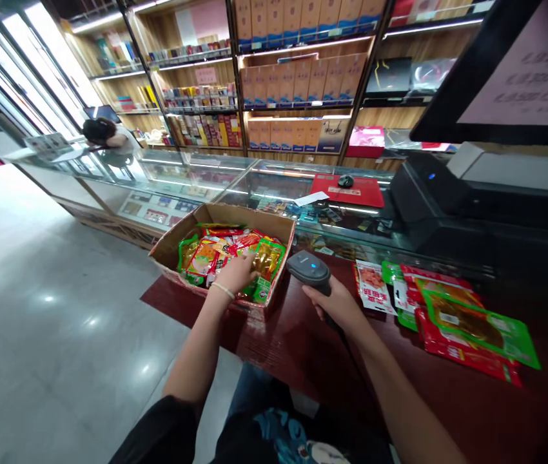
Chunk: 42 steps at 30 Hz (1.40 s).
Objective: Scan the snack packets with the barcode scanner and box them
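My left hand (236, 273) reaches into an open cardboard box (235, 218) and its fingers close on a snack packet (267, 259) among several red, green and yellow packets. My right hand (336, 304) is wrapped round the handle of a grey barcode scanner (309, 269), held just right of the box above the dark red counter (293, 335). A spread of several snack packets (452, 312) lies on the counter to the right of the scanner.
A black checkout terminal with its screen (452, 200) stands at the right. Behind the box runs a glass display counter (196, 177) with a red mat and a mouse (345, 181). Stocked shelves (298, 77) line the back wall. A person (104, 133) sits behind the far counter.
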Each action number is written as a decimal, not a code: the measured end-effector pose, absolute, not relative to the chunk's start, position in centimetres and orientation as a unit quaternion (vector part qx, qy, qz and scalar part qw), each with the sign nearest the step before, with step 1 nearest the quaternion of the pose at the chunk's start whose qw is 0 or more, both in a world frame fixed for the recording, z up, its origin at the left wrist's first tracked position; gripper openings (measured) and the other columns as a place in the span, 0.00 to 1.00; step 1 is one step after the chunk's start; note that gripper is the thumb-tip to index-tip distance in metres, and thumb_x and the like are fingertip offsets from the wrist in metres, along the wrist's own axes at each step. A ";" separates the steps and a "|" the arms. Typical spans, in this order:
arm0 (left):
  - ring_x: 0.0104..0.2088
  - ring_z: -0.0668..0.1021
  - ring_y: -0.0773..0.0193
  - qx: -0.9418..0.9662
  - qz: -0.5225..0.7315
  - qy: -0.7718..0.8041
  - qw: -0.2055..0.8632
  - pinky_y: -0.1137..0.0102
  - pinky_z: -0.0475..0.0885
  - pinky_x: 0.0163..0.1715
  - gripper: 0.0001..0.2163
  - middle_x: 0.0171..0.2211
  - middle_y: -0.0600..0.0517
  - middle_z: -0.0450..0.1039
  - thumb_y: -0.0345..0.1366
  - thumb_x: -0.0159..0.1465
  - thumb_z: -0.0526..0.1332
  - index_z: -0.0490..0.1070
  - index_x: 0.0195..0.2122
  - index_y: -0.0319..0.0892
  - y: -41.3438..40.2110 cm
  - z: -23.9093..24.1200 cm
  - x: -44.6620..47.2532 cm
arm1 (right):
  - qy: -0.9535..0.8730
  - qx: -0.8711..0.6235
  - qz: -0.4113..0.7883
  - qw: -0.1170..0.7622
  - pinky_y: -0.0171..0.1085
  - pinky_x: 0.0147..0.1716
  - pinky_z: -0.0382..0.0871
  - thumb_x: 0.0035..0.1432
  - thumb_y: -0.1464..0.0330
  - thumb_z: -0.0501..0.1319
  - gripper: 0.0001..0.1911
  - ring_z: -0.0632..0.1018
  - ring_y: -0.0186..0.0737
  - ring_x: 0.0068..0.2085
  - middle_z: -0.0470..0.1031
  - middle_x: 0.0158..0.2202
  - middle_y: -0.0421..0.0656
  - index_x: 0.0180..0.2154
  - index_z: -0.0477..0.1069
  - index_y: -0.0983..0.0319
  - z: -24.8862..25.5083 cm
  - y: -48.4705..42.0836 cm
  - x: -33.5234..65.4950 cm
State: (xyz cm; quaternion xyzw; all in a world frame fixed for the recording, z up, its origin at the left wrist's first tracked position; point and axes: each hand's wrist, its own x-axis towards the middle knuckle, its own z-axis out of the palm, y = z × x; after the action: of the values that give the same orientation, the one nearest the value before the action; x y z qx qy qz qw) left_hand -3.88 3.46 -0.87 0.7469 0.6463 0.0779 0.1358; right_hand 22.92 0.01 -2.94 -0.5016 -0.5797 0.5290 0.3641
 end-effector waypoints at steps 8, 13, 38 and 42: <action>0.49 0.76 0.44 0.735 0.101 0.647 0.177 0.60 0.68 0.49 0.39 0.52 0.33 0.69 0.33 0.49 0.71 0.58 0.62 0.39 5.0 -1.8 -3.0 | -0.588 -0.518 0.513 0.349 0.34 0.13 0.62 0.53 0.52 0.65 0.21 0.67 0.34 0.15 0.67 0.18 0.33 0.44 0.66 0.56 -3.2 1.2 22.1; 0.41 0.77 0.49 0.722 0.135 0.659 0.163 0.62 0.69 0.43 0.09 0.37 0.40 0.75 0.36 0.58 0.65 0.71 0.38 0.39 5.3 -1.0 -3.0 | -0.598 -0.515 0.503 0.353 0.34 0.13 0.62 0.53 0.52 0.64 0.22 0.67 0.34 0.15 0.68 0.18 0.33 0.44 0.66 0.56 -3.2 1.4 22.7; 0.21 0.63 0.75 0.105 0.354 0.119 0.921 0.80 0.60 0.19 0.10 0.28 0.54 0.62 0.36 0.67 0.57 0.71 0.47 0.40 2.6 -5.4 16.5 | -0.465 -0.577 0.417 0.526 0.34 0.18 0.62 0.52 0.50 0.65 0.22 0.66 0.33 0.18 0.66 0.17 0.33 0.40 0.64 0.57 -2.3 -4.8 36.2; 0.21 0.62 0.76 0.080 0.311 0.122 0.939 0.82 0.58 0.17 0.10 0.29 0.54 0.61 0.36 0.65 0.59 0.70 0.45 0.38 2.5 -9.6 17.0 | -0.507 -0.596 0.400 0.478 0.34 0.16 0.60 0.53 0.51 0.65 0.26 0.66 0.34 0.16 0.67 0.17 0.32 0.48 0.64 0.57 -3.1 -6.0 37.3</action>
State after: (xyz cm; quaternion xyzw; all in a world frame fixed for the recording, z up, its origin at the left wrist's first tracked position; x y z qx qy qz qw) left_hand 16.99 2.50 -9.55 0.0798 0.1216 0.3112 0.9392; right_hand 37.32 -5.99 -3.09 -0.5959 -0.5066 0.3999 0.4779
